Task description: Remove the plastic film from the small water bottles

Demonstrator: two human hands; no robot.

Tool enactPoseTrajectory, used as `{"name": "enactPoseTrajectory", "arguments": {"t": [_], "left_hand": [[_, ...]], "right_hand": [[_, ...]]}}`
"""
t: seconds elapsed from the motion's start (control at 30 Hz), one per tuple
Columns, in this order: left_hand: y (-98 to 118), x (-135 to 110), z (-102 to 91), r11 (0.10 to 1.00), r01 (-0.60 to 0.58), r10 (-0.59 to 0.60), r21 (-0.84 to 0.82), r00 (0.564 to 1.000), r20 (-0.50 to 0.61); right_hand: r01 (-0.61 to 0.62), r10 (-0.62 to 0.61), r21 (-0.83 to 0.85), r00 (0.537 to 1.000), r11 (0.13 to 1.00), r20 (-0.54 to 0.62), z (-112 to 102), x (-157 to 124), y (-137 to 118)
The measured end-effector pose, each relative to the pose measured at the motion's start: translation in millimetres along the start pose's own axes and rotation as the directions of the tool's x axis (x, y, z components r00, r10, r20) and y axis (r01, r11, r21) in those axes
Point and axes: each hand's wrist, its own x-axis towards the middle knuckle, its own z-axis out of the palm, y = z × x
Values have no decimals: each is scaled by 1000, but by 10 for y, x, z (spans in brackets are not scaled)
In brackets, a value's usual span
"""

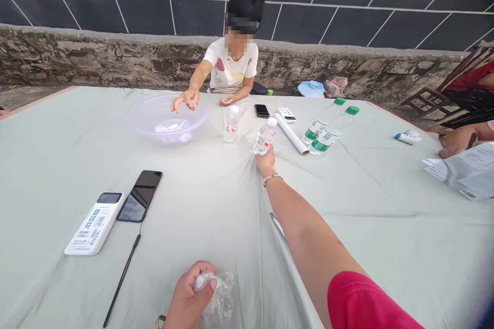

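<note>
My right hand (265,162) is stretched far out over the table and grips a small clear bottle (265,136) with a white cap, tilted. A bracelet sits on that wrist. My left hand (190,293) rests near the table's front edge, closed on a crumpled piece of clear plastic wrap (218,295). A second small clear bottle (231,123) stands upright just left of the held one. Across the table a seated person reaches one hand (186,98) over a clear plastic bowl (146,118) that holds some crumpled plastic.
A black phone (139,195) and a white power bank (95,222) with a black cable lie at the left. Farther back lie another phone (262,110), a white roll (291,133) and two green-capped bottles (328,131). Papers (465,169) and another person's hand (457,140) are at the right.
</note>
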Motion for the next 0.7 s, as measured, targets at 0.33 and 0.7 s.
{"name": "enactPoseTrajectory", "arguments": {"t": [0.33, 0.7], "left_hand": [[33, 64, 13, 975, -57, 6, -214, 973, -231], [2028, 1202, -637, 889, -310, 139, -338, 884, -447]], "right_hand": [[-106, 84, 120, 981, 987, 175, -41, -698, -10], [156, -181, 109, 939, 982, 293, -64, -1435, 248]]}}
